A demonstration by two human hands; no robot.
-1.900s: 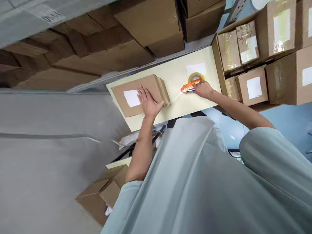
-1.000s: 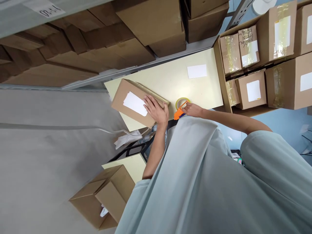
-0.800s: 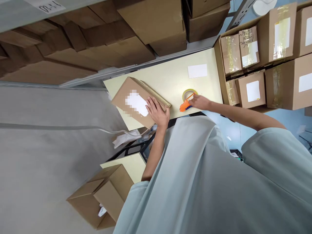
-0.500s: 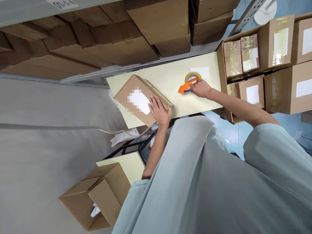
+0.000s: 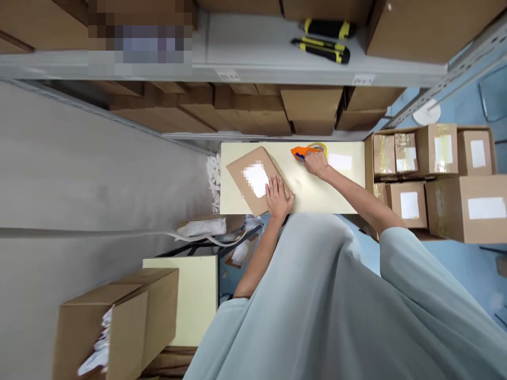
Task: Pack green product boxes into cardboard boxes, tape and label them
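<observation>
A flat cardboard box (image 5: pixel 242 170) with a white label (image 5: pixel 257 180) lies at an angle on the pale yellow table (image 5: pixel 328 195). My left hand (image 5: pixel 279 198) rests on its near right part, fingers stretched out flat over the cardboard and label edge. Clear tape shows along the box's right side. Over the table to the right, my right hand (image 5: pixel 316 162) is wrapped round an orange tape dispenser (image 5: pixel 300 152), whose yellow-edged roll (image 5: pixel 322 148) shows behind the fingers. A white paper slip (image 5: pixel 339 161) lies to the right of that hand.
Metal shelving (image 5: pixel 253 74) with cardboard boxes runs along the far side, two utility knives (image 5: pixel 322 50) on its upper shelf. At right, a large carton (image 5: pixel 369 158) holds several labelled boxes. An open carton (image 5: pixel 127 322) with white material stands lower left, beside a grey wall (image 5: pixel 99 174).
The camera view has shifted, bringing the upper shelf and its knives into sight. My left hand stays on the box, and my right hand still grips the tape dispenser.
</observation>
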